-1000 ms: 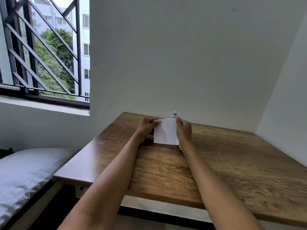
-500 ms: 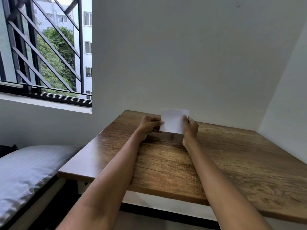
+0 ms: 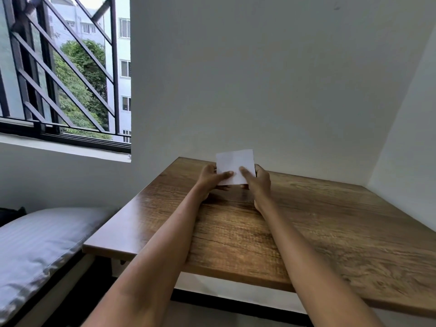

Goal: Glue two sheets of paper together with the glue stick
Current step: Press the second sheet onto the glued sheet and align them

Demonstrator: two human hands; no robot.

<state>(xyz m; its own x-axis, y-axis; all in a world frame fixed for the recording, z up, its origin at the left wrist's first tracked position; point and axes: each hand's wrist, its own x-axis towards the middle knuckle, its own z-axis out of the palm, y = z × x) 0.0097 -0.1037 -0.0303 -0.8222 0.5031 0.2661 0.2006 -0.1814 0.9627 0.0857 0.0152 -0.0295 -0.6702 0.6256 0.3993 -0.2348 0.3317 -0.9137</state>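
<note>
Above the far tabletop [image 3: 295, 220], your left hand [image 3: 210, 179] and right hand [image 3: 258, 181] pinch the white paper [image 3: 234, 164] by its lower corners, fingers clamped; light, limp and easily creased, it probably wants edge grips.

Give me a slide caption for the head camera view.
Both hands hold white paper above a wooden table.

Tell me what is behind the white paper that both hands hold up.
Behind the paper only the grey wall and the table's far edge show. The left hand and right hand pinch it; anything standing directly behind is covered.
</note>
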